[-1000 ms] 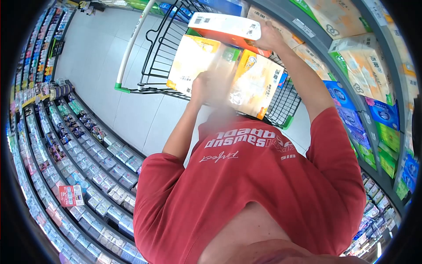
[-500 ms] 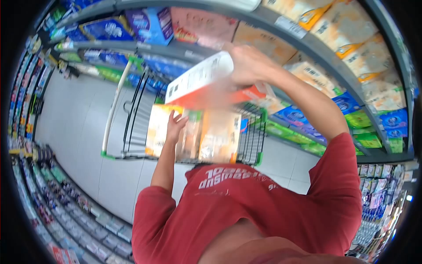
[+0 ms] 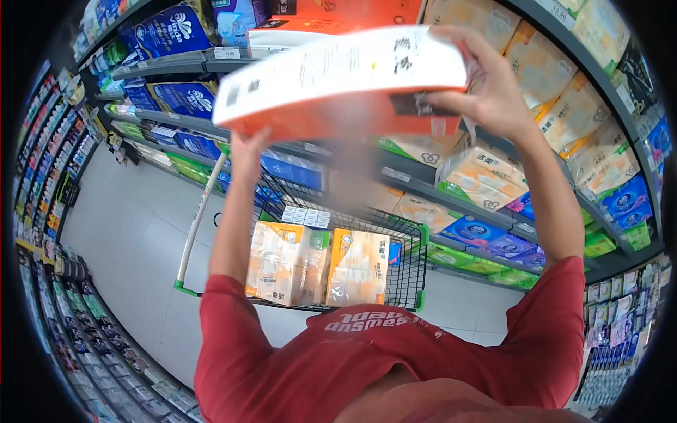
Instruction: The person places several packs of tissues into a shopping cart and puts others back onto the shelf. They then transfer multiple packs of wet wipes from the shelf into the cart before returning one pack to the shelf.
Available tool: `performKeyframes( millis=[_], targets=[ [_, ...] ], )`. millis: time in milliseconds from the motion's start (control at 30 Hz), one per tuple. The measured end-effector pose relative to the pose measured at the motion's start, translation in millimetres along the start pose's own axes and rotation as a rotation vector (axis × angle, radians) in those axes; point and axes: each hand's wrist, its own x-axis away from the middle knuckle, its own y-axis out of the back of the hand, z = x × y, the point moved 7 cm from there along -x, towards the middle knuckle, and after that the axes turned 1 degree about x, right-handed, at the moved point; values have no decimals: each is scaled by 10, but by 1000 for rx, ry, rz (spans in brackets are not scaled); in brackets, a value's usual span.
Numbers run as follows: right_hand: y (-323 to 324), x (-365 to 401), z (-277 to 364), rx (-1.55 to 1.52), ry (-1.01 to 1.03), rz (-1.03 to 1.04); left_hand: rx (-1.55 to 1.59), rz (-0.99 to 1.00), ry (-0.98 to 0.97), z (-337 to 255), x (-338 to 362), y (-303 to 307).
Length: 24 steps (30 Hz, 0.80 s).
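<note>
I hold a large orange-red and white box [image 3: 317, 74] in front of the shelf, its white side facing up and slightly blurred. My right hand [image 3: 490, 88] clasps its right end, thumb across the orange side and fingers over the top. At the lower left corner, my left hand [image 3: 250, 146] grips the box, most of its fingers hidden. Below lies a shopping cart with a white handle bar [image 3: 196, 218]. Inside the cart are wrapped tissue packs, one on the left [image 3: 276, 266] and one on the right [image 3: 360, 271], plus a bundle of small white packs [image 3: 305, 217].
Shelves ahead carry blue tissue packs [image 3: 169, 32], an orange-red box [image 3: 352, 10] and cream tissue packs [image 3: 486, 173]. The grey shelf edge [image 3: 409, 180] runs close behind the cart. More stocked shelves [image 3: 53, 169] line the left side, beside the tiled floor [image 3: 120, 211].
The box has moved up toward the shelf, and its white side now faces up more. My left hand has risen from above the cart and taken hold of the box's left end.
</note>
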Motion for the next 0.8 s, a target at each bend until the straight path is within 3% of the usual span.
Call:
performKeyframes(
  millis=[33, 67, 133, 200, 267, 400, 467, 500, 533, 600, 633, 667, 733, 800],
  targets=[
    [106, -59, 43, 162, 132, -15, -36, 52, -126, -268, -257, -81],
    [184, -139, 1, 164, 136, -13, -94, 72, -222, -552, -467, -189],
    [339, -272, 206, 379, 479, -157, -143, 158, -318, -1139, -1004, -439],
    [332, -359, 35, 345, 489, -204, -149, 202, -382, -1376, -1339, -607],
    [442, -465, -209, 258, 398, -338, -292, 271, -388, -1480, -1568, -767],
    [492, -736, -682, 160, 312, -385, -348, 310, -391, -1303, -1938, -930],
    [457, -743, -735, 673, 286, -620, -577, 97, -334, -1091, -2002, -922],
    [462, -759, -779, 533, 246, -662, -574, 109, -332, -969, -2003, -990],
    [467, -820, -967, 353, 328, -790, -752, 88, -475, -889, -1994, -1082],
    [444, -828, -1050, 315, 259, -847, -1105, 51, -757, -708, -1883, -1293],
    [438, -820, -1107, 559, 281, -948, -1097, 95, -663, -603, -1842, -1373],
    [370, -778, -1012, 558, 268, -955, -1103, 109, -659, -539, -1764, -1454],
    [322, -760, -1045, 402, -51, -894, -1107, 137, -626, -425, -1613, -1619],
    [314, -804, -1253, 442, -30, -928, -1149, 95, -650, -391, -1439, -1763]
  ],
)
